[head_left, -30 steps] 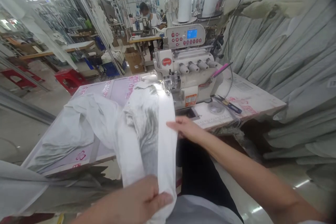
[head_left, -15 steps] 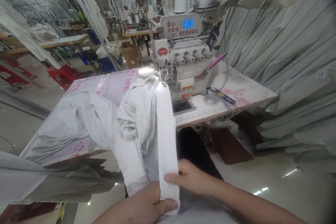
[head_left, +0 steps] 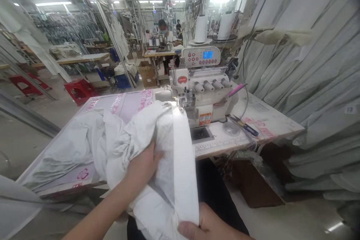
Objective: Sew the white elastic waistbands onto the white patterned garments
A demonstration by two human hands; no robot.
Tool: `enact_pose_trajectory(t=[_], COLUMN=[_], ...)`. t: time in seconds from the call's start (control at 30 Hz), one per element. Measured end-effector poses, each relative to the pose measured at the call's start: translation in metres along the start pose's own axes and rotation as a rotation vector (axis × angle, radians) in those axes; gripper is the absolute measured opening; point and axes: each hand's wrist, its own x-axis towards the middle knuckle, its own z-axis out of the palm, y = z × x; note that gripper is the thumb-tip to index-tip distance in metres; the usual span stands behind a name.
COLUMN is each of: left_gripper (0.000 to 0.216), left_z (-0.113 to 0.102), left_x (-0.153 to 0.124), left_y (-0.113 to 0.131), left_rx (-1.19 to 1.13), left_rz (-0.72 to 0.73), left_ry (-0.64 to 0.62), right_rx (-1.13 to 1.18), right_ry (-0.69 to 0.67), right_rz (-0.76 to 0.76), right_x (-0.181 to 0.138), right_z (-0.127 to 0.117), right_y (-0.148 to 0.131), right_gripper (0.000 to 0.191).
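We're live in front of the white metal sewing machine (head_left: 208, 95), and the pale, crumpled cloth garment (head_left: 81, 138) reaches its lit stitching area!

Nearest us, well in front of the machine, our right hand (head_left: 209, 225) has its fingers gripping the garment's long, flat white band (head_left: 184, 157), thumb on top; the band runs straight up to the machine. Closer in, off the machine's front left, our left hand (head_left: 144, 163) reaches in among the folds, fingertips partly behind cloth, so we can't tell whether they grip. The garment's bulk spreads left of the machine over the lilac-and-white printed tabletop (head_left: 128, 107). Right of the machine lie dark-handled metal snips (head_left: 246, 126); behind it stand two white cone-shaped thread spools (head_left: 200, 29).
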Motion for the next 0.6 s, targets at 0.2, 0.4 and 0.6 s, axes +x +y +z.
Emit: enact_pose_trajectory(t=[0.2,0.4,0.6], left_gripper=[0.038,0.033,0.031], left_z=[-0.037,-0.056,-0.058], left_x=[0.0,0.012,0.037], left_y=[-0.007,0.01,0.018], left_rx=[-0.099,-0.14,-0.117], left_rz=[0.07,0.047,0.094], left_ry=[-0.102,0.098,0.164], right_rx=[-0.049,-0.031,0.061], right_ry=[-0.027,0.043,0.038], right_rz=[0.035,0.02,-0.117], right_x=[0.01,0.014,0.033], right_z=[-0.007,-0.021,-0.037], right_y=[0.004,0.006,-0.02], right_gripper=[0.037,0.045,0.044])
